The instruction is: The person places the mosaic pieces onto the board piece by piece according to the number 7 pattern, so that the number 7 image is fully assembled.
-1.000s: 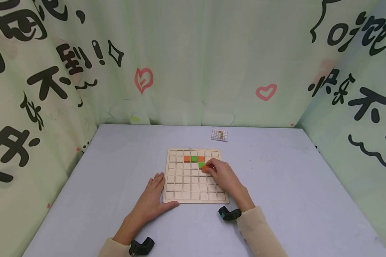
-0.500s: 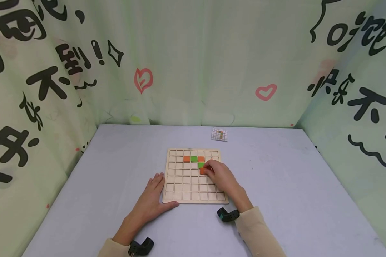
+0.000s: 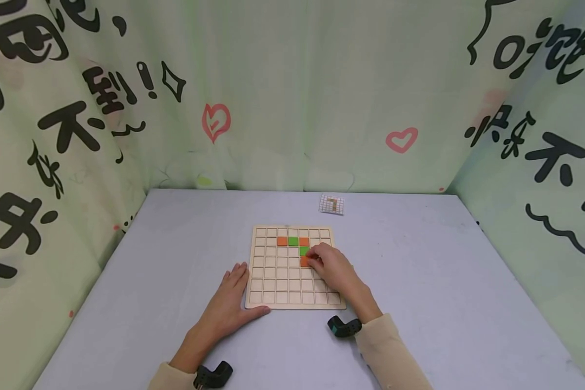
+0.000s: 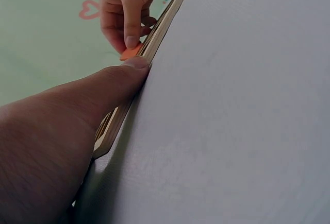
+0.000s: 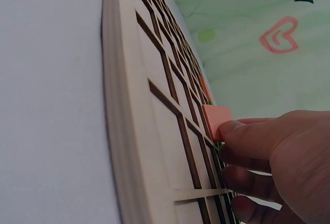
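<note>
A square wooden grid board (image 3: 275, 284) lies on the table. Three tiles form a row near its top: orange (image 3: 282, 241), green (image 3: 293, 241) and orange (image 3: 304, 241). Under the right one sits another green tile (image 3: 304, 251). Between thumb and fingers my right hand (image 3: 335, 271) pinches an orange tile (image 5: 216, 121), right below that green tile; in the right wrist view it stands tilted at the board's surface. My left hand (image 3: 230, 295) rests at the board's lower left corner, fingers straight along the left side and thumb on the front edge.
A small card (image 3: 331, 205) with a printed grid and a coloured pattern lies behind the board on the white table (image 3: 409, 260). Printed curtains (image 3: 302, 97) enclose the back and sides. Each wrist wears a black device (image 3: 213, 375).
My right hand has shifted slightly left and down with the orange tile, bringing it in line under the green tile. The left hand stays put.
</note>
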{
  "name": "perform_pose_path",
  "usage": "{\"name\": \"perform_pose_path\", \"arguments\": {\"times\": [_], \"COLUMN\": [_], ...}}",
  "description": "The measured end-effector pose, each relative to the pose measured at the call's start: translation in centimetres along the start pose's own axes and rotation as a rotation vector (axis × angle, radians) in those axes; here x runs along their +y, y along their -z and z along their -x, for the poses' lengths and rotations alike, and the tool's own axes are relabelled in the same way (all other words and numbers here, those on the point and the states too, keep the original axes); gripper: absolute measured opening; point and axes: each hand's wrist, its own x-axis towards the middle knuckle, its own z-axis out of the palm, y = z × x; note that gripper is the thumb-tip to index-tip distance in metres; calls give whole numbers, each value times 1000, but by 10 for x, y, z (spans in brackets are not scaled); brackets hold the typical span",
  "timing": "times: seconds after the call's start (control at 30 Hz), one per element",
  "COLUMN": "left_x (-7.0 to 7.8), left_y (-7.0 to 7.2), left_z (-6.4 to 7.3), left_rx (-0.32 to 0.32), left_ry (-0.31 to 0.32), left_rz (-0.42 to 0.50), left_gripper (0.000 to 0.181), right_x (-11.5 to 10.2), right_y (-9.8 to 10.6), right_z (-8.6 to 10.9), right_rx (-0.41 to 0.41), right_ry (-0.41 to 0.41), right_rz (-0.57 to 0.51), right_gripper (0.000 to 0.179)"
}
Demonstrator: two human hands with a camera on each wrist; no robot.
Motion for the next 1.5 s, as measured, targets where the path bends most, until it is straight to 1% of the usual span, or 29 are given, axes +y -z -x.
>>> {"name": "perform_pose_path", "arguments": {"times": [0.33,0.57,0.73,1.1,1.33,1.5], "left_x": [0,0,0,0,0,0], "left_y": [1,2,2,2,1,1], "left_z": [1,1,1,1,1,1], "left_rx": [0,-3,-6,-5,-2,-1], "left_ry": [3,-1,1,2,-1,-7], "left_rz": [-3,0,2,-2,-2,4], "left_gripper": [105,104,104,104,105,105], "right_x": [0,2,3,2,1,0], "right_y": [-3,-4,-4,-3,-2,0], "right_z": [-1,0,0,1,0,1], "right_rx": [4,32,38,32,28,12], "right_ry": [4,53,70,61,67,43], "right_rz": [6,19,22,9,22,23], "right_gripper": [12,12,12,11,11,13]}}
